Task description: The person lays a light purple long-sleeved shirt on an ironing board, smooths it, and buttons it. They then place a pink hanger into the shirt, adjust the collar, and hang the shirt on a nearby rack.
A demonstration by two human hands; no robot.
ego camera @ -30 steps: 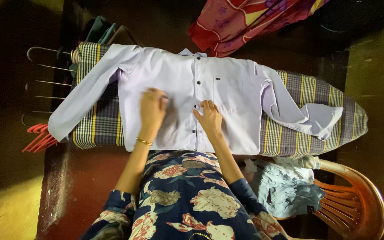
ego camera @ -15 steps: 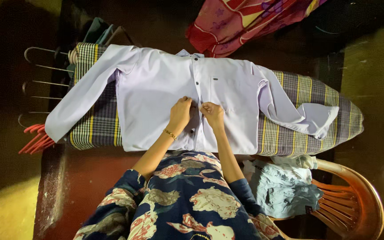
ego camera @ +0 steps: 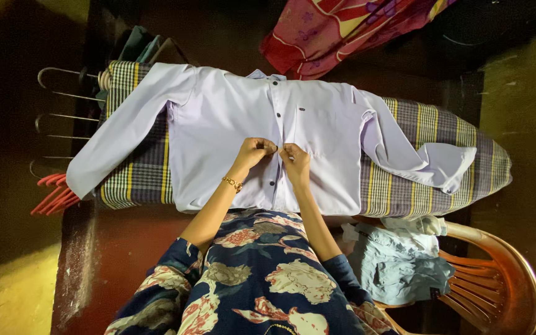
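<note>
Seen from above, a pale lilac shirt (ego camera: 231, 130) lies flat, front up, on a padded board covered in checked cloth (ego camera: 454, 133) of grey, white and yellow lines. The shirt fabric looks smooth and thin, with soft creases. Its collar points away from the person, its hem toward them. A row of small dark buttons (ego camera: 278, 115) runs down the middle placket, and a small dark tag sits on the chest pocket (ego camera: 317, 127); its marking is too small to make out.

Both hands meet at the placket, about halfway down the shirt. The left hand (ego camera: 254, 152) is curled closed, fingertips pinching the fabric edge beside a button. The right hand (ego camera: 296, 160) is curled the same way, pinching the opposite edge, knuckles almost touching the left hand. A thin gold bracelet (ego camera: 233, 183) circles the left wrist.

One sleeve stretches straight out to the left, past the board's edge. The other sleeve (ego camera: 417, 158) bends to the right, with its cuff folded over on the checked cloth.

Left of the board, wire hangers (ego camera: 60, 74) and red plastic hangers (ego camera: 54, 193) lie in shadow. Above, a crumpled red patterned cloth (ego camera: 342, 31) hangs into view. At lower right, a brown plastic chair (ego camera: 504, 273) with curved slats holds a rumpled light blue garment (ego camera: 398, 263). The person wears a dark blue floral dress (ego camera: 262, 279).
</note>
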